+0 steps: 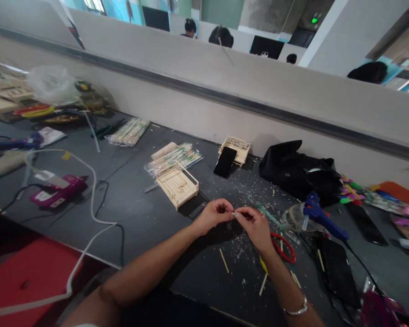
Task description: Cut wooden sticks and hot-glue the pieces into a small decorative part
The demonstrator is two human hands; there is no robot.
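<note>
Over the dark tabletop [146, 236], my left hand [215, 217] and my right hand [254, 222] meet at their fingertips. Both are closed in a pinch on a tiny pale piece [234, 213], too small to name. Left of my hands sits a miniature bamboo bed [177, 184] made of thin sticks. Red-handled scissors or pliers [289, 254] lie partly under my right forearm. Loose sticks [224, 260] and small pale scraps are scattered around and below my hands.
A phone [226, 161] leans on a small stick-built seat [241, 147]. Packets of sticks [177, 156] lie behind the bed. A blue glue gun [323, 220] and black bag [293, 168] stand at right. A power strip [56, 193] and white cable [88, 254] occupy the left.
</note>
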